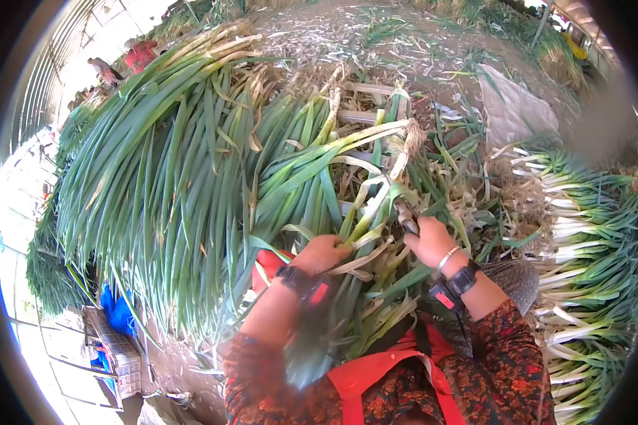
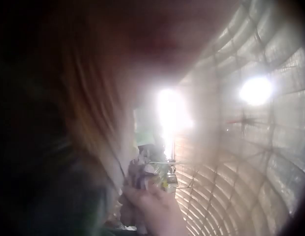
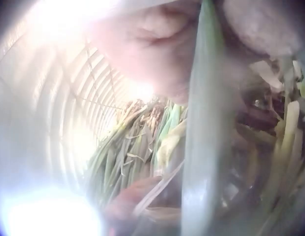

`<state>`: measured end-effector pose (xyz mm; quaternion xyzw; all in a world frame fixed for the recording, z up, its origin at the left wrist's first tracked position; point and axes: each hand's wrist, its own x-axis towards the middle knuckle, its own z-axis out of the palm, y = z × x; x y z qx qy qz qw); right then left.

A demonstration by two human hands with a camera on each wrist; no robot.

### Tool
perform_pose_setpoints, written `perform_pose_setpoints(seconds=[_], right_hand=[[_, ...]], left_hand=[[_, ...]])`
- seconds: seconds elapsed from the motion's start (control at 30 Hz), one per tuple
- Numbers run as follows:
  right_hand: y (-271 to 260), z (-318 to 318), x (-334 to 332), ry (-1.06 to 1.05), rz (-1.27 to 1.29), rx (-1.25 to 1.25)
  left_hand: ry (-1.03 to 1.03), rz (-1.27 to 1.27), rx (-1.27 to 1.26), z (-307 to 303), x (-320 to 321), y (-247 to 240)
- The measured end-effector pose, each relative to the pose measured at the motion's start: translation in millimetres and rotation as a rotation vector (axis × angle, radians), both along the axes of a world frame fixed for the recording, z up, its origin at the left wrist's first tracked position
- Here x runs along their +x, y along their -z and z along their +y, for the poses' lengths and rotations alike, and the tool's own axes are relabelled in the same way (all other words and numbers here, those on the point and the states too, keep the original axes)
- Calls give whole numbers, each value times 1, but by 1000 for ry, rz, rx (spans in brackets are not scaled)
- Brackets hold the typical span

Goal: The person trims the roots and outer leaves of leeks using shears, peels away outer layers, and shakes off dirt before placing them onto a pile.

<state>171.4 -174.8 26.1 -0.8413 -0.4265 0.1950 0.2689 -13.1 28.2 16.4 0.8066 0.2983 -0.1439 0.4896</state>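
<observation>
In the head view my left hand (image 1: 324, 253) grips a green onion (image 1: 365, 225) near its leafy end, the pale stalk slanting up and away toward its roots. Right of it, my right hand (image 1: 434, 242) holds a short grey-brown thing like a tool handle (image 1: 406, 214), close beside the stalk; its kind cannot be told. Loose and dry leaves lie under both hands. In the right wrist view a broad green leaf (image 3: 201, 128) crosses in front of the right hand (image 3: 142, 46). The left wrist view is mostly blurred by the near hand.
A large heap of untrimmed green onions (image 1: 170, 170) spreads on the left. Cleaned ones with white stems (image 1: 571, 234) lie stacked along the right. Ahead are a pale slatted frame (image 1: 358, 117), a whitish sack (image 1: 514, 110) and littered ground. A crate (image 1: 124, 361) stands low at left.
</observation>
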Motion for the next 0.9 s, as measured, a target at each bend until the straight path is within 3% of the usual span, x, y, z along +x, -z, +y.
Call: perform_pose_setpoints(seconds=[0.07, 0.17, 0.2, 0.23, 0.27, 0.4, 0.5, 0.7, 0.83, 0.9], right_hand=[[4, -13, -5, -18, 0, 55], [-28, -38, -19, -134, 89, 14], [-24, -44, -10, -70, 123, 59], [-21, -48, 0, -3, 159, 104], [-37, -44, 5, 103, 95, 38], [-55, -51, -26, -164, 107, 72], [-45, -65, -56, -351, 115, -36], [-29, -31, -54, -289, 227, -128], [-23, -26, -60, -321, 117, -10], [-31, -26, -62, -339, 124, -73]], left_hand=[[125, 34, -68, 5, -15, 0], [145, -90, -70, 17, -32, 2], [39, -80, -176, 18, -31, -12], [-36, -177, -86, 29, -31, 12], [-99, -208, 58, 24, -20, 4], [-255, -200, 452, 28, 24, 1], [-278, -151, 445, 19, 32, 8], [-295, -143, 437, 16, 32, 21], [-351, -182, 404, 19, 28, 25], [-355, -215, 422, 21, 25, 32]])
